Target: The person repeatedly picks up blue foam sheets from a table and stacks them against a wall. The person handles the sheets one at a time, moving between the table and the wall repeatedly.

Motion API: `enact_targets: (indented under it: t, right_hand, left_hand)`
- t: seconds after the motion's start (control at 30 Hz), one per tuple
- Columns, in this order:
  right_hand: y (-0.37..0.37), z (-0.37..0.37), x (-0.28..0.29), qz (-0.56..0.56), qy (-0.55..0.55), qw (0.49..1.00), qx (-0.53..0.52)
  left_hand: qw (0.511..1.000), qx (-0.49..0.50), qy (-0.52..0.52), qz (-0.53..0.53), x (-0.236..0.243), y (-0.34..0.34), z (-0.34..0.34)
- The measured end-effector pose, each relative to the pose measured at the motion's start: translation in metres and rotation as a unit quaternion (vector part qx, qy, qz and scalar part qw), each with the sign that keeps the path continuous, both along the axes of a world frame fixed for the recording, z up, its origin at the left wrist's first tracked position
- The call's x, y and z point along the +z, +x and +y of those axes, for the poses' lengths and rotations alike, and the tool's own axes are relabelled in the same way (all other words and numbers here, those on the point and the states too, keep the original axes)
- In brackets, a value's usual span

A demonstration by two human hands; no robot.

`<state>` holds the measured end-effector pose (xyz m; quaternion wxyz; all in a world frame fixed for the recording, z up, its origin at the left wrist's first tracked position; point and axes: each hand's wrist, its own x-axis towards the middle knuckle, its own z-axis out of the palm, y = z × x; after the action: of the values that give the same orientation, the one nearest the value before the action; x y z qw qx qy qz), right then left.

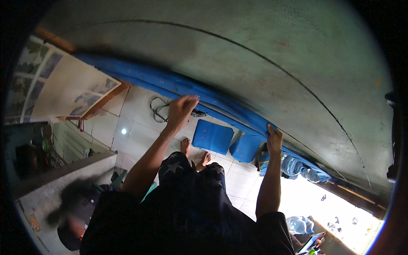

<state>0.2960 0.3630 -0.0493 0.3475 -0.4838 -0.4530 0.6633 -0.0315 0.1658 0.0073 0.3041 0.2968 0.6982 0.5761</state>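
Observation:
A long strip of blue fabric (144, 76) runs along the lower edge of a large grey-green panel (272, 38) with a dark curved line across it. My left hand (182, 110) is closed at the strip, thumb and fingers together; what exactly they pinch is hidden. Farther right, my right hand (274, 138) grips the blue fabric with its fingers wrapped at the edge. Below the strip, two blue pads (211, 136) (244, 148) lie on the white tiled floor (136, 144), near my bare feet.
A looped dark cable (158, 114) lies on the tiles. Water jugs (291, 165) stand at right, more (299, 225) by the bright opening. A person in a dark cap (70, 229) is at lower left beside a low concrete wall (38, 199). A pale board (72, 89) is at upper left.

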Motion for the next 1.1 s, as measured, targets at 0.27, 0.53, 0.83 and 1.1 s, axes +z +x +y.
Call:
enact_targets:
  t: [0.27, 0.53, 0.83, 1.1]
  right_hand:
    - [0.063, -0.048, -0.043, -0.301, 0.186, 0.908, -0.224]
    - [0.249, -0.226, -0.121, -0.195, -0.107, 0.914, -0.338]
    - [0.507, -0.506, -0.147, -0.182, -0.39, 0.646, -0.63]
    - [0.613, -0.552, -0.149, -0.023, -0.357, 0.524, -0.773]
  left_hand:
    - [0.851, -0.47, 0.121, -0.2, 0.15, 0.117, -0.017]
    - [0.022, -0.874, 0.24, -0.422, 0.252, 0.383, 0.02]
    - [-0.011, -0.884, 0.113, -0.453, 0.278, 0.684, -0.012]
    - [-0.149, -0.817, -0.01, -0.557, 0.295, 0.883, -0.028]
